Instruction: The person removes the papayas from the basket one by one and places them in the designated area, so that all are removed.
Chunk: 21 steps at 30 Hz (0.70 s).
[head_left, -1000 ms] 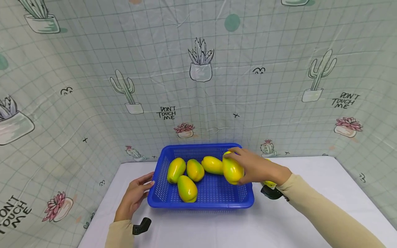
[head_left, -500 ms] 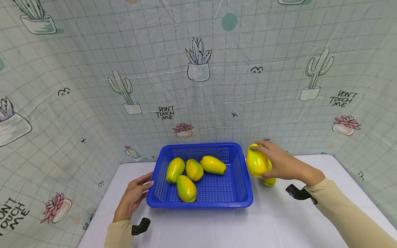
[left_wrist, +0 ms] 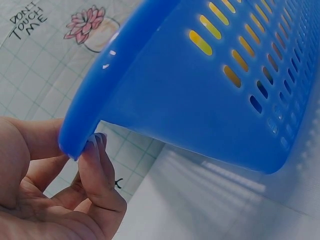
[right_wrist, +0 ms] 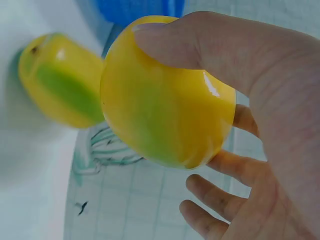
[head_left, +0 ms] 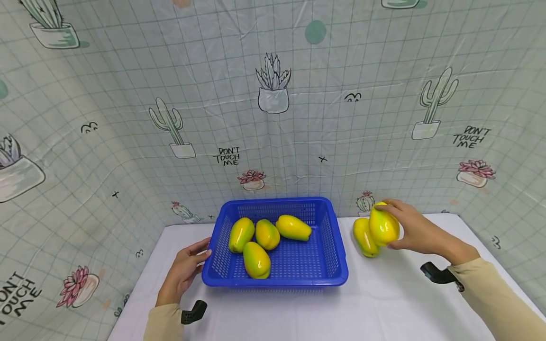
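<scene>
Lower foreground, head view: a white tabletop [head_left: 273, 312] with two sleeved forearms entering from the bottom edge. Left of centre, the left hand [head_left: 184, 272] rests with relaxed, nearly straight fingers against the left rim of a blue perforated plastic basket [head_left: 275, 279]; it grips nothing. Inside the basket lie four glossy yellow-green mango-shaped fruits [head_left: 256, 259].

Right of centre, the right hand [head_left: 411, 230] grips a fifth yellow-green fruit [head_left: 383, 227], thumb on top and fingers curled beneath, just above the table and just beside a sixth fruit lying on the cloth [head_left: 364, 236]. One second ago this fruit was over the basket's right end; half a second ago it had cleared the rim. It has thus been carried out of the basket and is close to being set down.

The left wrist view shows a fingertip [left_wrist: 92, 150] touching the rim's underside [left_wrist: 80, 137], hidden from the head camera. The right wrist view shows the thumb [right_wrist: 200, 42] pressing the fruit [right_wrist: 165, 100].

Background: a cactus-print grid curtain [head_left: 273, 94].
</scene>
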{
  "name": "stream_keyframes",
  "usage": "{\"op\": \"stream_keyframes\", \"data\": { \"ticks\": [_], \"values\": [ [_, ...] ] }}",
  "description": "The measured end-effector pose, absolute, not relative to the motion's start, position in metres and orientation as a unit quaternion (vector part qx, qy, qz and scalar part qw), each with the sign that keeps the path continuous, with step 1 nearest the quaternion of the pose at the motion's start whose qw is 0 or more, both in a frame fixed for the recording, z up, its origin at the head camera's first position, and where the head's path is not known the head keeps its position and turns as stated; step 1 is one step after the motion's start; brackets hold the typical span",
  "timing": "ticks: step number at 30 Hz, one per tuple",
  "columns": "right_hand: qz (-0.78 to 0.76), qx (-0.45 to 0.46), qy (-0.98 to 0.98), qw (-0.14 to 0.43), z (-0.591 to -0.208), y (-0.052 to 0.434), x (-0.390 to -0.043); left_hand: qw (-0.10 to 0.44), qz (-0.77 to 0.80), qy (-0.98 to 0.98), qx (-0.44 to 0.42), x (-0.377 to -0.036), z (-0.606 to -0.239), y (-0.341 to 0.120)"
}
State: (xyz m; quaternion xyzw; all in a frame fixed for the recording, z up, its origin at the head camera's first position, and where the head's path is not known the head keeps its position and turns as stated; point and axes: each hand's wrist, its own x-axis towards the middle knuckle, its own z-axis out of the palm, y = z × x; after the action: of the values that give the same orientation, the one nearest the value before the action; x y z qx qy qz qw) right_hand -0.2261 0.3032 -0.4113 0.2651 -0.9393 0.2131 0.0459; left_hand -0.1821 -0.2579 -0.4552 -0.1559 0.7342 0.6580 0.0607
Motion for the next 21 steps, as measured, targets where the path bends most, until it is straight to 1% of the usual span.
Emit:
{"op": "stream_keyframes", "data": {
  "ticks": [11, 21],
  "values": [
    [0.198, 0.247, -0.947, 0.051, -0.432, 0.333, -0.230, 0.058, 0.657, 0.735, -0.154, -0.182, -0.456, -0.259],
    [0.192, 0.232, -0.953, 0.027, -0.455, 0.346, -0.240, 0.057, 0.665, 0.729, -0.153, -0.184, -0.457, -0.259]
  ]
}}
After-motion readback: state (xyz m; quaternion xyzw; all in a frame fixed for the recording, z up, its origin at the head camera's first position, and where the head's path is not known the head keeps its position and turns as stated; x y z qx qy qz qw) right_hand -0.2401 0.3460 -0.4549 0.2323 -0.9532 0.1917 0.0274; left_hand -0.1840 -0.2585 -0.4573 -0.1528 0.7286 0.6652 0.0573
